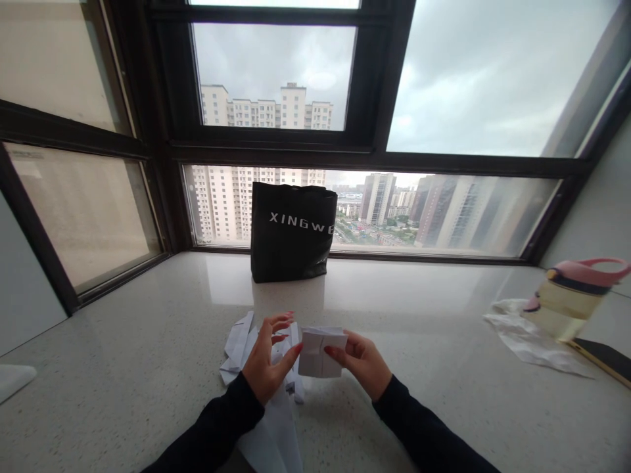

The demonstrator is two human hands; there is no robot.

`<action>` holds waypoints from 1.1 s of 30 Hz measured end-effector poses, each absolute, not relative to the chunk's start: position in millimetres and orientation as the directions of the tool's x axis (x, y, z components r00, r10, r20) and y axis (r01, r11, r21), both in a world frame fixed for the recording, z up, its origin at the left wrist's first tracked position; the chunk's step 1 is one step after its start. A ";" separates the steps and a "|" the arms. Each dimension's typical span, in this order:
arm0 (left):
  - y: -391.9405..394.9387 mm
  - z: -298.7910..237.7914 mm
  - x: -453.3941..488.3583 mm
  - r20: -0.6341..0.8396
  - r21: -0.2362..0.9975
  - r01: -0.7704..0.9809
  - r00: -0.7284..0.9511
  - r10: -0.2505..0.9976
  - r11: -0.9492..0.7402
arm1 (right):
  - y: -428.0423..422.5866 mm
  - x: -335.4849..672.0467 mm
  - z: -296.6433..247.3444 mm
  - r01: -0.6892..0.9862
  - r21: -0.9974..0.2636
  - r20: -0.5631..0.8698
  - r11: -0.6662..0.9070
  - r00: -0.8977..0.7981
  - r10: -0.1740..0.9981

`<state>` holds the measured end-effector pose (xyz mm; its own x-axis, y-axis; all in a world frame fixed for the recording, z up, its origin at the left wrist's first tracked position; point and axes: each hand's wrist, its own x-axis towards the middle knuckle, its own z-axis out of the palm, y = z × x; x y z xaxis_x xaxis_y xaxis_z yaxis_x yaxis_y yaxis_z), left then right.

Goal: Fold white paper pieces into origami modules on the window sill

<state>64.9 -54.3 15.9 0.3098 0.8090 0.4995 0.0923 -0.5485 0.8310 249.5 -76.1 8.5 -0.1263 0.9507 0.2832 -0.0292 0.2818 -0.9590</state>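
A small folded piece of white paper is held up over the counter, its layers showing along the top edge. My right hand pinches it from the right, thumb on the front face and fingers behind. My left hand is at its left edge with fingers spread apart; the thumb tip is by the paper, and whether it touches I cannot tell. Under and behind my left hand lies a pile of folded white papers, partly hidden by the hand. A larger white sheet lies below it, partly behind my left sleeve.
A black bag with white lettering stands by the window. On the right, a bottle with a pink lid stands by a crumpled tissue and a dark flat object. A white object lies at the left edge of the speckled counter.
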 end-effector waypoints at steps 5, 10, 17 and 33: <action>-50.0 14.6 80.9 0.356 0.892 0.030 0.570 0.741 -0.452 | -79.5 259.4 7.5 0.285 -0.881 0.356 0.379 -0.130 0.925; -51.0 10.9 95.1 0.404 0.862 0.007 0.595 0.695 -0.507 | -81.6 264.4 9.0 0.482 -0.755 0.428 0.444 -0.151 0.891; -55.1 -5.7 99.2 0.575 0.742 -0.016 0.529 0.624 -0.670 | -81.9 264.5 0.7 0.565 -0.735 0.385 0.374 -0.106 0.917; -58.3 -6.9 95.7 0.563 0.751 0.018 0.504 0.655 -0.660 | -81.7 267.5 -2.1 0.652 -0.677 0.372 0.342 -0.097 0.923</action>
<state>95.7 -58.3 -6.9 0.5044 0.6547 0.5630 0.0184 -0.6600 0.7510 267.5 -81.7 -2.1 -0.0974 0.9230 0.3724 0.6521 0.3418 -0.6767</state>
